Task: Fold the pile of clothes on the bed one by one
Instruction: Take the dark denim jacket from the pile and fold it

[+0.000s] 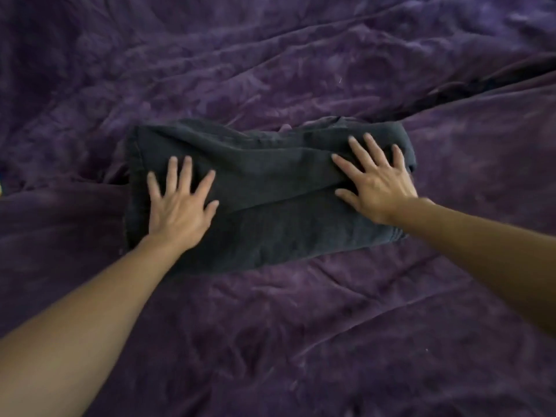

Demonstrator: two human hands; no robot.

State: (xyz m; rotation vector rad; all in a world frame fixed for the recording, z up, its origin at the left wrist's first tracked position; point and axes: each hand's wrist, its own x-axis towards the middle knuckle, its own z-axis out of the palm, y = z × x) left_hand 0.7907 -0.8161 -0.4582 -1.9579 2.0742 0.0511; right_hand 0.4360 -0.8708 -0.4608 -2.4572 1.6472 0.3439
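Observation:
A dark grey garment (270, 191) lies folded into a thick rectangle in the middle of the bed. My left hand (180, 203) rests flat on its left part, fingers spread and straight. My right hand (376, 179) presses flat on its right end, fingers spread toward the far edge. A fold line runs across the cloth between the two hands. No pile of other clothes is in view.
A wrinkled purple bed cover (301, 326) fills the whole view around the garment. A deep dark crease (481, 82) runs across the cover at the upper right.

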